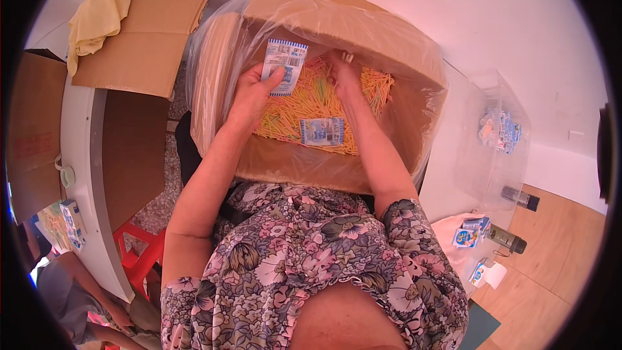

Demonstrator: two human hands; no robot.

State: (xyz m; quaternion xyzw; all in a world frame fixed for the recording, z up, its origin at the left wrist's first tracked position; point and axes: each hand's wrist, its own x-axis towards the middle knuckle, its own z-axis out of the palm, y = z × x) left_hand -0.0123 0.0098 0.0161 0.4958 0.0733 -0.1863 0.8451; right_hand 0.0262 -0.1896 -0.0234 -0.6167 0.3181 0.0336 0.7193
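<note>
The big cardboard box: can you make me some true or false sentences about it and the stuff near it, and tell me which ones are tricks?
1. The left hand holds a blue and white packet. True.
2. A second packet lies on the thin sticks inside the cardboard box. True.
3. All the sticks are blue. False: they are mostly yellow and orange, with some green.
4. The right hand is outside the box. False: it reaches down into the box.
5. The yellow cloth lies inside the box. False: it hangs over a cardboard sheet to the left of the box.
</note>
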